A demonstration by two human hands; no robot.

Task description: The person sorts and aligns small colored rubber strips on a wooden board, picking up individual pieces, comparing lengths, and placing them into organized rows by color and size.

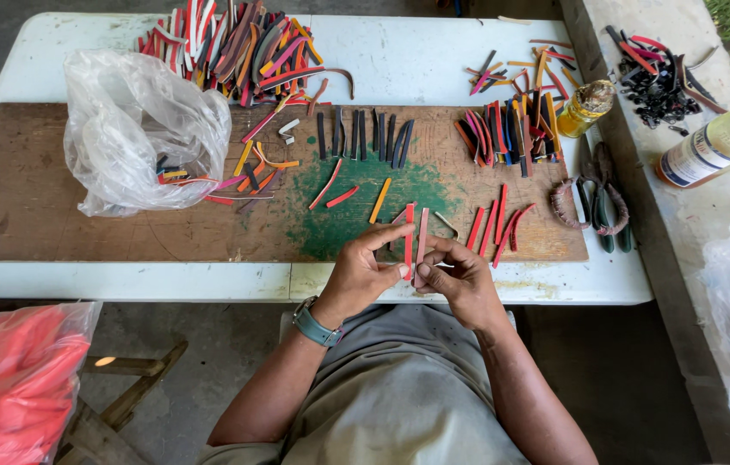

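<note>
Rubber strips, two — one red (409, 237), one pale pink (421, 245) — held upright side by side over the near edge of the white table (434, 60). Left hand (358, 275): fingers curled, thumb and forefinger pinched on the red strip. Right hand (461, 277): fingers closed on the pink strip's lower end. Grey wristwatch (313, 325) on the left wrist. Brown board (81, 215) with a green paint patch lies just beyond the hands, bearing loose red strips (496, 226), a row of black strips (365, 135) and a clear plastic bag (137, 129). Further back — a heap of mixed coloured strips (236, 47). Pliers (599, 207) at the board's right end; small jar (587, 108) near them.
</note>
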